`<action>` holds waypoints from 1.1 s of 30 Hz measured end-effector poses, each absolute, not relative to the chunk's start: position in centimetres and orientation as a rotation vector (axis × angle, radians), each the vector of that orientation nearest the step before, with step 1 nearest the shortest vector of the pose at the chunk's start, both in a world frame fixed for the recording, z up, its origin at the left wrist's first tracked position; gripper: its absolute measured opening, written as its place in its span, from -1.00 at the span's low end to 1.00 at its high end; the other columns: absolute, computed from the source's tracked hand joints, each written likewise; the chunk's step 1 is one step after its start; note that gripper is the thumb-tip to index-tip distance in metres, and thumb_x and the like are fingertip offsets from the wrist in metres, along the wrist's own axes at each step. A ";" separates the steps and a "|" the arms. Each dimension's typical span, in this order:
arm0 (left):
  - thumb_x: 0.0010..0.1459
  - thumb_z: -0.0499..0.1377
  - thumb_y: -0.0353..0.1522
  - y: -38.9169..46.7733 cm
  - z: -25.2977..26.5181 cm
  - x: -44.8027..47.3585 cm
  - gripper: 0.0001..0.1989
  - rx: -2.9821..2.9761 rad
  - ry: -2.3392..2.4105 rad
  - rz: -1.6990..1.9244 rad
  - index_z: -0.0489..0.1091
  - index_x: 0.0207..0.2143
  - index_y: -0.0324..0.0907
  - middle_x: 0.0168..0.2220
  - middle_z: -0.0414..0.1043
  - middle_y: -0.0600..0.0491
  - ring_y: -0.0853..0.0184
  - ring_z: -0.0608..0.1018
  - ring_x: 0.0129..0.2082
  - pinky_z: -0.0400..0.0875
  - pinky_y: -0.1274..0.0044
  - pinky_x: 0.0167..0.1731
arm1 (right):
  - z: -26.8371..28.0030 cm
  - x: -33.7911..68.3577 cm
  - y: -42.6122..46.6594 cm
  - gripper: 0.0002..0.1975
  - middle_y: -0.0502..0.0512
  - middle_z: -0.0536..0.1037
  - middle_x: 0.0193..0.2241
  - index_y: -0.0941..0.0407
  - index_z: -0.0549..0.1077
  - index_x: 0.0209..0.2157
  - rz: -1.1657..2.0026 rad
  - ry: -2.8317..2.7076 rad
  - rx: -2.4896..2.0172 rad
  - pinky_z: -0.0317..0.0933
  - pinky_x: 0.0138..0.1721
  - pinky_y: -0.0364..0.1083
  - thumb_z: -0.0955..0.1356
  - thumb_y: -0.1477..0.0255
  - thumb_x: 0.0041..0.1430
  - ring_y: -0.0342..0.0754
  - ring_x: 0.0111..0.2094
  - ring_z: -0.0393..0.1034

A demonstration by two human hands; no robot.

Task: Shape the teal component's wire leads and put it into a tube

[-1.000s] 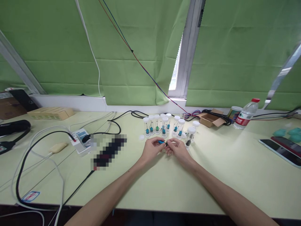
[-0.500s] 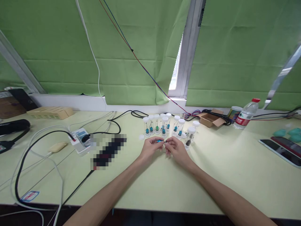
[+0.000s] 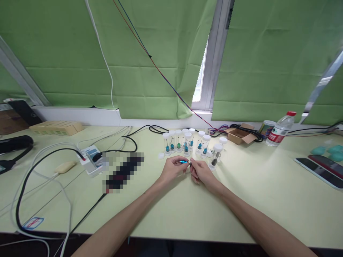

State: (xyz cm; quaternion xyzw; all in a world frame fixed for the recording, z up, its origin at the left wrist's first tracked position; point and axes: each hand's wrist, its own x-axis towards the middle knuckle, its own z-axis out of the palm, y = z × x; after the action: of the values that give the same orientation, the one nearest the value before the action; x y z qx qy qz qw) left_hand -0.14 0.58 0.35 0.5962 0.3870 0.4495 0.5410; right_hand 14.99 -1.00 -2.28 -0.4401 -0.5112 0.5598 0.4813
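My left hand [image 3: 171, 168] is closed in a pinch round a small shiny blue piece with a thin metal shaft [image 3: 183, 161]. Close beside it, my right hand [image 3: 203, 171] pinches a tiny dark part [image 3: 190, 164] at the blue piece's right end; whether the two are joined, I cannot tell. Just beyond the hands stand several clear tubes with white caps [image 3: 178, 141], most with a small blue piece on a thin stem inside, one with a green piece. A clear tube with a dark piece [image 3: 215, 157] stands near my right hand. A loose white cap [image 3: 161, 156] lies to the left.
Left on the table [image 3: 171, 217] are a white power strip [image 3: 92, 160], looping cables and a pixelated dark object [image 3: 123, 173]. At the right are an open cardboard box [image 3: 239, 135], a water bottle [image 3: 280, 132], a can [image 3: 266, 128] and two phones [image 3: 318, 173].
My right hand has shifted slightly right and down, its fingers more curled. More of the blue piece shows between the hands. The tubes have not moved.
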 end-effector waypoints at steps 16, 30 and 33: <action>-0.14 0.38 -0.35 0.7 0.4 -0.2 -0.82 1.081 0.872 1.128 0.54 -0.44 -0.26 -0.43 0.49 0.01 0.48 0.41 -0.54 0.39 0.52 -0.36 | -2.2 15.3 -1.0 -0.60 0.01 0.51 -0.41 0.09 0.36 -0.17 1.145 -1.344 -0.954 0.25 -0.66 -0.18 0.39 0.11 0.08 -0.13 -0.59 0.42; -0.09 0.35 -0.34 0.5 0.3 -0.1 -0.80 1.262 0.941 1.077 0.53 -0.36 -0.25 -0.52 0.43 0.04 0.41 0.44 -0.53 0.34 0.51 -0.40 | -2.1 15.0 -1.3 -0.57 -0.10 0.32 -0.71 0.09 0.28 -0.49 1.076 -1.381 -1.119 0.14 -0.71 -0.19 0.29 0.01 0.18 -0.15 -0.71 0.29; -0.07 0.33 -0.34 0.5 0.1 0.0 -0.81 1.323 0.922 1.069 0.52 -0.37 -0.25 -0.50 0.46 0.03 0.41 0.43 -0.53 0.33 0.51 -0.39 | -2.2 15.1 -1.2 -0.52 -0.12 0.25 -0.76 0.08 0.25 -0.55 1.124 -1.382 -1.129 0.07 -0.77 -0.20 0.25 -0.03 0.19 -0.15 -0.77 0.24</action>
State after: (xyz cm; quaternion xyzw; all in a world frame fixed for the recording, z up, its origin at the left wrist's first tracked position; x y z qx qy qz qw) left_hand -0.03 0.51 0.11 0.5632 0.3925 0.4551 0.5672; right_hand 15.05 -1.25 -2.20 -0.4657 -0.5698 0.4635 0.4936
